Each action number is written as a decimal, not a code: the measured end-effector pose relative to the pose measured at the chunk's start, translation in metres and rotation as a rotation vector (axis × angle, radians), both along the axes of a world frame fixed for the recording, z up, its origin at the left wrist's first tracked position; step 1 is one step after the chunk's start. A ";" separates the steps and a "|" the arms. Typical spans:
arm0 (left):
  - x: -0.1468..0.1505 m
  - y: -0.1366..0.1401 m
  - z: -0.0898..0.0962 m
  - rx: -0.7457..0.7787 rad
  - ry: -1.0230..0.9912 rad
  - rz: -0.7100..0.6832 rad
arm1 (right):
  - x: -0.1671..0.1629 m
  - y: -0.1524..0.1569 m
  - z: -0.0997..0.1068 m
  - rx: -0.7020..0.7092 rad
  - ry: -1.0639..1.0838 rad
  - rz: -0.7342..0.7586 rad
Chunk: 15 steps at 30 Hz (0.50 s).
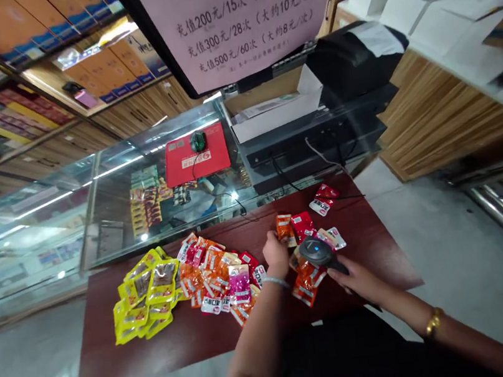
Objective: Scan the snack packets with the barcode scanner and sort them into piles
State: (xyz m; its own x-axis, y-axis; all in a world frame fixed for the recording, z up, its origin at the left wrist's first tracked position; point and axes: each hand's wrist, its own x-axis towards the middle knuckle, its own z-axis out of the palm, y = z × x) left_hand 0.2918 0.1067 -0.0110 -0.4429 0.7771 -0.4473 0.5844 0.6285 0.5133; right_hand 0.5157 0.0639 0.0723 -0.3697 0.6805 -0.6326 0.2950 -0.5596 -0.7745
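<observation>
My left hand is closed on the edge of an orange snack packet, raised near the middle of the brown table. In my right hand is a black handheld barcode scanner, its blue light showing on top. The scanner's head hangs over several red and orange packets and hides part of them. Left of my left wrist lies a heap of orange, red and pink packets. Beyond that heap, yellow snack bags are piled at the table's left.
A glass display counter adjoins the brown table at the back, with a red mouse pad and a mouse on it. A screen-sized pink sign stands above a white box. Loose cables run near the table's back edge.
</observation>
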 end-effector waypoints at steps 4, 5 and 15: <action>-0.019 -0.019 0.007 0.126 -0.300 0.277 | -0.001 0.002 -0.001 0.015 0.027 0.073; -0.023 -0.024 0.009 0.147 -0.338 0.318 | -0.004 0.001 0.000 0.025 0.031 0.092; -0.054 -0.064 0.024 0.222 -0.231 0.343 | -0.041 -0.007 0.004 0.059 0.096 0.187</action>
